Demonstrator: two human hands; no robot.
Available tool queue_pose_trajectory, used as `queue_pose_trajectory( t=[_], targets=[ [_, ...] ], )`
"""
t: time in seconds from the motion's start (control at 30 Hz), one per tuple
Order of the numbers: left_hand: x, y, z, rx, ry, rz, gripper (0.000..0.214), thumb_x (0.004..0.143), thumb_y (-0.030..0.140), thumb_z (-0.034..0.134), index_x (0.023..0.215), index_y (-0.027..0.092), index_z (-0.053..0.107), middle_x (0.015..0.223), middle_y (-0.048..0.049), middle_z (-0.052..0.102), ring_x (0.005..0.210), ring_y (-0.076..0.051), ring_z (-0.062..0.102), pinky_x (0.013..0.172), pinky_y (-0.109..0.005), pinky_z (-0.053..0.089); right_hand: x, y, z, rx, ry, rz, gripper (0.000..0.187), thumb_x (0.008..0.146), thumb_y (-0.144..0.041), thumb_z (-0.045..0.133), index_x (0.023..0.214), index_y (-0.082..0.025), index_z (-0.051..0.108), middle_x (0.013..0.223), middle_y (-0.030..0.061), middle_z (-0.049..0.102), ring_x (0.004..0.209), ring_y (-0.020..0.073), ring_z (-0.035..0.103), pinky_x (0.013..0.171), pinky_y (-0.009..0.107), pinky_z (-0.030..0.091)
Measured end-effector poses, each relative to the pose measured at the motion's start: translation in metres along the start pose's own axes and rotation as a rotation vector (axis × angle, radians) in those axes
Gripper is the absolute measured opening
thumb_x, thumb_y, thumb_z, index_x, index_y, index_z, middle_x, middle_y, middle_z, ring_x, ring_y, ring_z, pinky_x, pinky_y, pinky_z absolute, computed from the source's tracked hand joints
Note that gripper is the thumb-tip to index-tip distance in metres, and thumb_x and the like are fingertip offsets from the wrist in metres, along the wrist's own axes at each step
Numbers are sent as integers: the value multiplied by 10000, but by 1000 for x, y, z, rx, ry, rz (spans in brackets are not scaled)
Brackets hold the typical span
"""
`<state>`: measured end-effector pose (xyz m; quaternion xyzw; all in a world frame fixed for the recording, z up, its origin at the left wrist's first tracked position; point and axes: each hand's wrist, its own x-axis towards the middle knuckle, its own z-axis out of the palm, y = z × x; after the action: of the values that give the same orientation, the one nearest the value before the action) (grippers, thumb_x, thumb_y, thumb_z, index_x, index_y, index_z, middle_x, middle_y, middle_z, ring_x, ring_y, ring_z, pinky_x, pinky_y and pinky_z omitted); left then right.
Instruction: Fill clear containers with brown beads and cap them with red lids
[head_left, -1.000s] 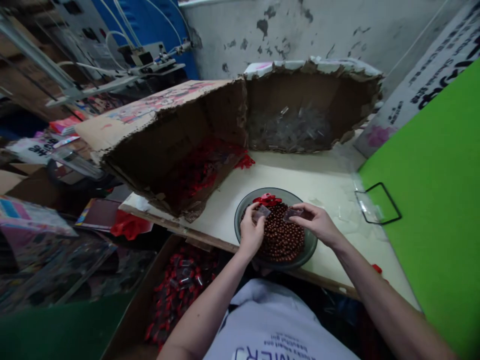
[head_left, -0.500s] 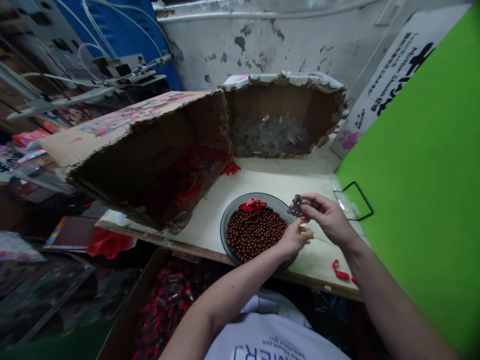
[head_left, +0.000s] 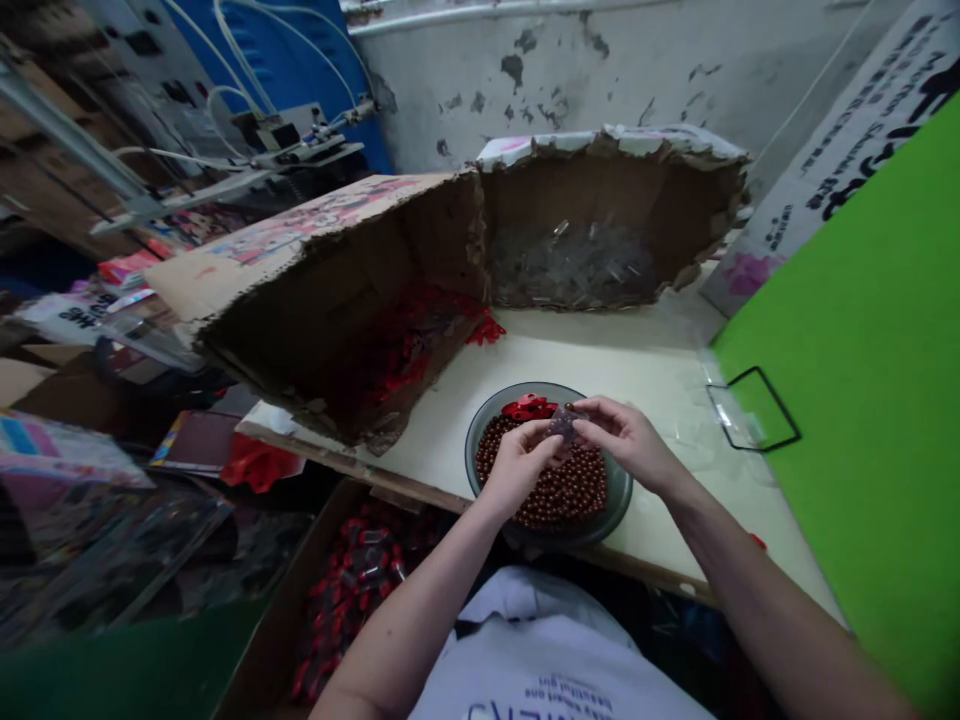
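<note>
A small, see-through plastic piece point(head_left: 562, 426) with a dotted, cell-like pattern is pinched between my two hands; its exact kind is too blurred to tell. My left hand point(head_left: 517, 468) grips its left side with thumb and fingertips. On the other side, my right hand point(head_left: 628, 442) holds it between thumb and forefinger, with a brown bead at its upper edge. Both hands are above a grey bowl point(head_left: 619, 500) filled with round brown beads point(head_left: 551, 505). Several red plastic pieces point(head_left: 527, 406) lie on the beads near the bowl's back rim.
A cut-open cardboard box point(head_left: 247, 330) with red pieces stands left on the white table point(head_left: 450, 430). Behind, another cardboard box point(head_left: 675, 200) holds clear plastic parts. A green panel point(head_left: 862, 400) borders the right. Below left, a bin holds red-and-clear pieces point(head_left: 352, 590).
My left hand has moved up and left from beneath the clear piece and now grips it. The piece is now over the bowl. The camera view has shifted slightly.
</note>
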<state>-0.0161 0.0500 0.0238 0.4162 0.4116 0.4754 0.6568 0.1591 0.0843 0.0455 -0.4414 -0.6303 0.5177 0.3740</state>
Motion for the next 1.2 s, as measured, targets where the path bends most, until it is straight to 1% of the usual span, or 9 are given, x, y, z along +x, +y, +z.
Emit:
queue_pose_trajectory(
  t=[0.07, 0.17, 0.27, 0.43, 0.6, 0.77, 0.83, 1.0, 1.2],
  targets=[
    [-3, 3, -8, 63, 53, -9, 317, 780, 340, 652, 1003, 115, 655, 823, -64, 688, 718, -145, 635, 670, -261, 505, 3, -3, 8, -85, -28, -59, 332, 815, -363, 640, 1104, -205, 608, 1040, 72, 675, 833, 180, 653, 751, 339, 558],
    [-10, 10, -23, 157, 37, 13, 268, 774, 343, 657, 932, 126, 666, 801, -46, 679, 723, -140, 625, 672, -247, 499, 7, -9, 14, -148, -88, -137, 330, 819, -321, 628, 1135, -233, 586, 1118, 77, 646, 833, 176, 659, 773, 347, 553],
    [-17, 17, -34, 196, -8, 5, 253, 777, 346, 657, 910, 130, 665, 824, -54, 684, 748, -148, 633, 659, -238, 496, 11, -14, 18, -190, -213, -144, 248, 819, -321, 624, 1048, -225, 610, 1040, 62, 667, 833, 179, 660, 759, 332, 547],
    [-27, 18, -45, 84, -43, -96, 329, 761, 378, 682, 963, 120, 655, 837, -79, 699, 744, -165, 674, 642, -244, 510, 15, -20, 20, -210, -308, -59, 223, 766, -367, 677, 913, -204, 633, 787, 16, 674, 678, 150, 623, 626, 281, 516],
    [-33, 10, -53, -120, 12, -109, 374, 744, 344, 714, 1034, 119, 641, 890, -103, 721, 767, -181, 702, 707, -266, 525, 17, -4, 19, -130, -195, 27, 241, 747, -393, 693, 863, -186, 655, 790, 22, 686, 703, 161, 635, 635, 282, 501],
    [-37, 15, -51, -284, -7, -27, 364, 720, 277, 740, 1031, 127, 623, 933, -117, 728, 842, -222, 711, 758, -297, 527, 13, 21, 19, -411, -383, -7, 171, 775, -360, 652, 858, -221, 706, 844, 32, 715, 777, 206, 648, 703, 332, 500],
    [-37, 18, -48, -297, 13, 21, 355, 715, 281, 745, 1007, 125, 617, 935, -123, 729, 854, -235, 711, 765, -313, 529, 11, 22, 20, -441, -324, -17, 203, 792, -374, 633, 911, -229, 711, 893, 41, 720, 780, 211, 652, 713, 346, 508],
    [-30, 25, -37, -244, 54, 135, 357, 751, 312, 718, 1044, 133, 618, 966, -119, 728, 885, -235, 705, 799, -342, 538, 4, -1, 22, -188, -159, 40, 311, 814, -440, 625, 997, -195, 682, 904, 59, 717, 746, 185, 663, 680, 312, 532],
    [-25, 31, -19, -184, 44, 186, 419, 781, 306, 689, 1159, 161, 579, 1009, -104, 719, 910, -224, 698, 793, -321, 550, -2, -23, 27, -1, -17, -33, 296, 813, -414, 647, 1035, -220, 673, 984, 62, 712, 785, 172, 664, 638, 270, 539]
  ],
)
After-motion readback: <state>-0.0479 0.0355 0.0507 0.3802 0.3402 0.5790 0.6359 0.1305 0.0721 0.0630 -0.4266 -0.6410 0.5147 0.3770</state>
